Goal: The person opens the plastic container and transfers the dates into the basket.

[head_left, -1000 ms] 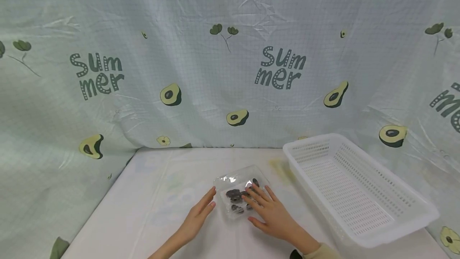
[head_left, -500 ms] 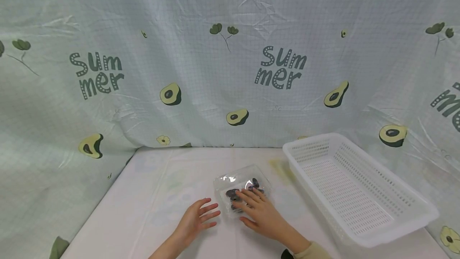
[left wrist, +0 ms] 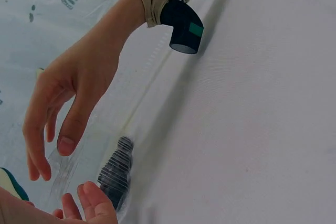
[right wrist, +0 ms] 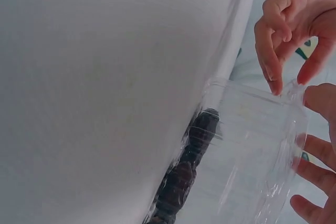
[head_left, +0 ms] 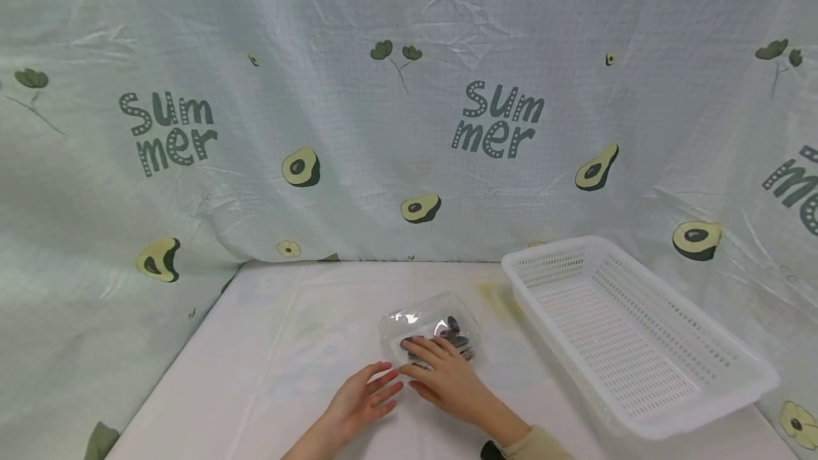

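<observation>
A clear plastic clamshell box lies on the white-covered table, with several dark, oblong fruits inside. In the head view my right hand spreads over the box's near part, fingers loosely extended, hiding some of the fruits. The right wrist view has the right hand's fingertips right at the box's clear top. My left hand is at the near left corner of the box, palm turned inward and fingers relaxed. Its fingertips come close to the right thumb and the box's corner. Neither hand grips anything.
A large white perforated plastic basket stands on the right side of the table. Behind rises a pale curtain printed with avocados and the word summer. A dark wrist camera sits at the right cuff.
My right hand has slid left and nearer across the box, uncovering fruits on its right. The left hand has dropped lower and turned its palm inward, then drawn close to the right hand.
</observation>
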`<state>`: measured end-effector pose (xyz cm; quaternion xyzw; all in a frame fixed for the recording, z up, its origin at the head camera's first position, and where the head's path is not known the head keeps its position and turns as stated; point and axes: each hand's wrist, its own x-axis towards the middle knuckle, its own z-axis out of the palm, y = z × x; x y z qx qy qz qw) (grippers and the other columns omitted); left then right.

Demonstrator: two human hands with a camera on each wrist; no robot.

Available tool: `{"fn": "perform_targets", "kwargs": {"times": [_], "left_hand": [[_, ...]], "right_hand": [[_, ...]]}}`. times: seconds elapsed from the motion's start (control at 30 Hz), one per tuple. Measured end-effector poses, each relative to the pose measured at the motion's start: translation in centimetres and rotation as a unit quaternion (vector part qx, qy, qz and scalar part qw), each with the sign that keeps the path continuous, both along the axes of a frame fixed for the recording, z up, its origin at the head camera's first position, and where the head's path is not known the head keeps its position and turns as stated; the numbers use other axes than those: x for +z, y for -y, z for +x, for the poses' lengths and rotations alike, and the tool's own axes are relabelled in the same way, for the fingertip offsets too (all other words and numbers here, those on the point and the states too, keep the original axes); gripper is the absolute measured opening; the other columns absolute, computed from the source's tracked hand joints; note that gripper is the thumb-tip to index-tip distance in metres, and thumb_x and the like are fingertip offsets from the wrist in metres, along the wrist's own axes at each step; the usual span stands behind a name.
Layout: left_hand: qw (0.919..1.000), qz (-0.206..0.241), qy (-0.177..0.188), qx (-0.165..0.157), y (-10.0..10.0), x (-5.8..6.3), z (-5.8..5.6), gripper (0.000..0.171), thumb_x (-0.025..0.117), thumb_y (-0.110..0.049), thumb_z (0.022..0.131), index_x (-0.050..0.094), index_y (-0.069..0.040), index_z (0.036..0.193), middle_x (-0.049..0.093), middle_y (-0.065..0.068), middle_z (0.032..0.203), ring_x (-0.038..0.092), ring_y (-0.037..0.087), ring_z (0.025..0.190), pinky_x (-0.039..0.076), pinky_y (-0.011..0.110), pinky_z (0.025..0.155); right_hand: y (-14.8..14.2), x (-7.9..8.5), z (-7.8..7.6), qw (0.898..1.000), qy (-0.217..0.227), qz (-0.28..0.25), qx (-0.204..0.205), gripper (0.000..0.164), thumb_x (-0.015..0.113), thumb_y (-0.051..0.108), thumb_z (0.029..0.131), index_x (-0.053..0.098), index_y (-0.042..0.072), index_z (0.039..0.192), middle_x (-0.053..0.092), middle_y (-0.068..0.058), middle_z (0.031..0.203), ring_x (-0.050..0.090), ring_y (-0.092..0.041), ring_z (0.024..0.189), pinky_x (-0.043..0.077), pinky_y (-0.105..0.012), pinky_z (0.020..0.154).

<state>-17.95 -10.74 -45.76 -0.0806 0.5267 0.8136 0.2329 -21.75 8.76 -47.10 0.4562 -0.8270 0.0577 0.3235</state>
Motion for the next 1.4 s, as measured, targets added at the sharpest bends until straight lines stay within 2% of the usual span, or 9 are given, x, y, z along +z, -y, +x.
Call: {"fn": "perform_targets", "kwargs": {"times": [0.4, 0.63, 0.8, 1.0, 1.4], "left_hand": [[0.9999, 0.001, 0.006, 0.014, -0.7, -1.0, -0.4, 0.022, 0.042, -0.029, 0.093, 0.049, -0.012, 0.105, 0.054, -0.002, 0.101, 0.054, 0.013, 0.092, 0.044, 0.031, 0.079], [0.9999, 0.006, 0.002, 0.016, -0.9, -1.0, -0.7, 0.008, 0.048, -0.027, 0.092, 0.052, -0.020, 0.092, 0.054, -0.008, 0.088, 0.053, 0.010, 0.084, 0.045, 0.028, 0.074], [0.9999, 0.001, 0.004, 0.016, -1.0, -1.0, -0.9, 0.007, 0.049, -0.025, 0.092, 0.053, -0.019, 0.091, 0.055, -0.008, 0.081, 0.052, 0.008, 0.078, 0.045, 0.027, 0.070], [0.9999, -0.007, -0.007, 0.012, -1.0, -1.0, -1.0, 0.009, 0.047, -0.022, 0.093, 0.052, -0.015, 0.095, 0.055, -0.008, 0.079, 0.051, 0.006, 0.074, 0.046, 0.025, 0.068], [0.9993, -0.016, -0.031, 0.012, -1.2, -1.3, -1.2, 0.011, 0.043, -0.017, 0.094, 0.051, -0.017, 0.086, 0.051, -0.007, 0.078, 0.048, 0.006, 0.071, 0.046, 0.024, 0.064]], "right_hand": [[0.8, -0.2, -0.6, 1.000, -0.009, 0.003, 0.011, 0.030, 0.067, 0.033, 0.077, 0.062, 0.030, 0.106, 0.058, 0.002, 0.120, 0.050, -0.021, 0.117, 0.042, -0.039, 0.091], [0.6, 0.1, -0.7, 1.000, -0.012, 0.021, 0.011, 0.030, 0.070, 0.034, 0.074, 0.063, 0.032, 0.103, 0.057, 0.001, 0.121, 0.047, -0.027, 0.118, 0.044, -0.040, 0.088], [0.4, 0.3, -0.8, 0.999, -0.007, 0.022, 0.026, 0.025, 0.071, 0.030, 0.073, 0.062, 0.030, 0.096, 0.057, 0.000, 0.121, 0.047, -0.030, 0.118, 0.045, -0.040, 0.086], [0.4, 0.4, -0.8, 0.999, 0.003, 0.024, 0.034, 0.024, 0.072, 0.028, 0.073, 0.061, 0.029, 0.094, 0.058, 0.001, 0.120, 0.048, -0.031, 0.117, 0.047, -0.041, 0.086], [1.1, 0.1, -0.7, 0.999, -0.011, 0.028, 0.021, 0.024, 0.072, 0.025, 0.071, 0.058, 0.025, 0.091, 0.059, -0.002, 0.113, 0.052, -0.030, 0.110, 0.048, -0.041, 0.081]]}}
